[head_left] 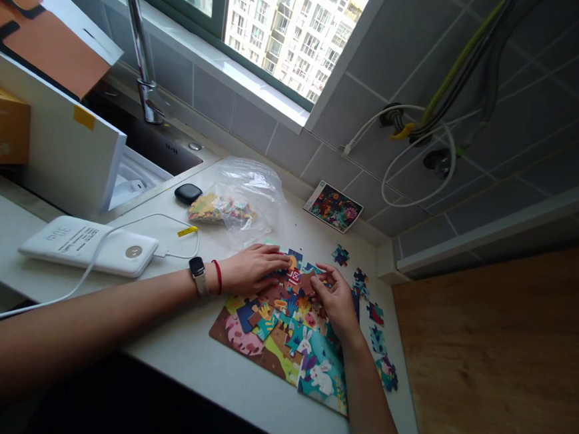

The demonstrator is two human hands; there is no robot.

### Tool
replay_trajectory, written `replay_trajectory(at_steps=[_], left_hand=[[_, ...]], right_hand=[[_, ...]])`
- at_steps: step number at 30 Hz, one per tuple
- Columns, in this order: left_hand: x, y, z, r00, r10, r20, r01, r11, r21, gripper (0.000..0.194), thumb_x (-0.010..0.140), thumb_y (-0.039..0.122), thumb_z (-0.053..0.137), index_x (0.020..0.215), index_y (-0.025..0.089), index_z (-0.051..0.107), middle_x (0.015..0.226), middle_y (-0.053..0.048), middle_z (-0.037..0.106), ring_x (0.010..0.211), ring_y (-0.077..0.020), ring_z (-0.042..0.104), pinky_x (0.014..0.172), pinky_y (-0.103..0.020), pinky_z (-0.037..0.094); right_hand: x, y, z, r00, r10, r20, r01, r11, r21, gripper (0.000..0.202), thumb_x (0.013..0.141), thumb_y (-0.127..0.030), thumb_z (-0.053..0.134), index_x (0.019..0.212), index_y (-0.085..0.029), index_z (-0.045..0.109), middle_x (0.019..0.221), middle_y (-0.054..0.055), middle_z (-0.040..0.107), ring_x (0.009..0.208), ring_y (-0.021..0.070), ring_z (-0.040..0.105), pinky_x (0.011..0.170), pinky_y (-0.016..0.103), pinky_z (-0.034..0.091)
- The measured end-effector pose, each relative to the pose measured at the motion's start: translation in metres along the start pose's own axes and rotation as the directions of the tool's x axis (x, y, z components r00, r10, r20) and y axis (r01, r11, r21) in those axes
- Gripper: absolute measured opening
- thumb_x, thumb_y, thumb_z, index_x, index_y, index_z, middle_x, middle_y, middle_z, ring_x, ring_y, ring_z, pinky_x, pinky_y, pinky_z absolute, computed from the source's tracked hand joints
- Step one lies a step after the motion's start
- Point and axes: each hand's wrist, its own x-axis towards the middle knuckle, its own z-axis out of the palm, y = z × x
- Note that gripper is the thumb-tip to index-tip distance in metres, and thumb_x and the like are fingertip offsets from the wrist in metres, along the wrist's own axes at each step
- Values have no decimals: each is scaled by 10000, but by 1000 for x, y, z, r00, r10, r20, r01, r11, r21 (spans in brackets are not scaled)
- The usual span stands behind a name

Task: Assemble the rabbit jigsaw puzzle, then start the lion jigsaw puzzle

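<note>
Forearms: both reach in from the near counter edge toward the puzzle.
Jigsaw puzzle (285, 330): lies flat on the white counter (184, 342) near its right end, partly assembled; the near half shows joined rabbit artwork, the far half holds unseated pieces.
Left hand (252, 271): palm down, fingers extended and spread flat on the far-left part of the puzzle; nothing gripped.
Right hand (333, 301): fingers curled, tips pinching or pressing a piece at the far-centre; which one cannot be told.
Step in hand: seating a piece, by judgement.
Next move calls for: aligning tabs, then light downward pressure while the left hand steadies the puzzle.
Loose pieces (376, 317): scattered along the right counter edge.
Plastic bag (235, 203): open, clear, behind the puzzle, holding further pieces.
Reference card (334, 207): leans on the tiled wall.
Sink (140, 142): far left, contents hidden.
</note>
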Motion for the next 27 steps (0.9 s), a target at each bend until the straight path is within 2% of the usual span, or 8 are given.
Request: replay_trajectory(at_steps=[4,8,12,17,20,23,25,27], left_hand=[[-1,-1,4,999,-28,-30,28,999,24,503,1056,434,526,1503,203,531,1575,-102,539,1451,-363,470,1181,-520,395],[-2,-2,5,999,-22,-40,24,999,39,479,1050,427,542,1483,222,550,1567,-95,544,1451,-354,467,1180,-507,400],[-2,-3,3,999,-22,-34,24,998,57,440,1040,430,564,1421,216,611,1561,-99,547,1438,-372,471,1173,-518,409],[-2,-5,1,999,-12,-46,15,999,46,374,1016,417,618,1335,234,685,1533,-95,575,1443,-388,465,1157,-546,417],[-2,-4,0,999,-3,-50,5,999,37,359,1011,404,629,1320,231,686,1490,-105,606,1428,-374,483,1156,-533,420],[-1,-3,-1,997,17,-78,-15,1000,21,325,1011,398,632,1277,224,700,1433,-120,636,1379,-351,527,1147,-517,433],[-1,-1,-2,995,30,-95,-29,1000,9,305,1013,388,632,1259,224,705,1399,-124,650,1336,-337,560,1132,-512,448],[0,1,-3,994,41,-100,-41,999,8,279,1018,372,626,1240,226,711,1382,-121,657,1304,-324,578,1121,-500,459]], right_hand=[[-4,-3,13,1000,3,-13,-2,998,68,640,708,-512,884,1267,-252,712,1000,14,703,673,164,724,653,314,635],[-3,-3,20,999,-27,-35,29,998,55,540,678,-527,897,1094,-207,770,938,35,736,678,175,703,632,312,618],[-1,2,25,994,-73,-81,76,996,42,471,653,-529,910,940,-188,758,821,47,757,720,194,694,672,312,598],[1,8,27,998,-15,-61,18,999,44,466,652,-542,903,872,-193,687,678,4,682,554,151,613,467,246,493],[0,8,27,997,4,-78,3,996,89,491,644,-498,919,922,-216,629,711,-34,645,537,138,635,460,233,521],[-3,3,28,994,20,-110,-2,987,158,614,641,-446,925,1124,-256,596,844,-59,616,605,148,711,574,279,628],[-6,-1,29,995,35,-89,-18,983,182,663,668,-434,901,1229,-267,589,920,-45,613,662,151,738,651,305,660],[-8,-6,30,997,59,-44,-49,979,200,632,683,-431,882,1225,-250,610,977,-17,631,690,152,743,696,320,668]])
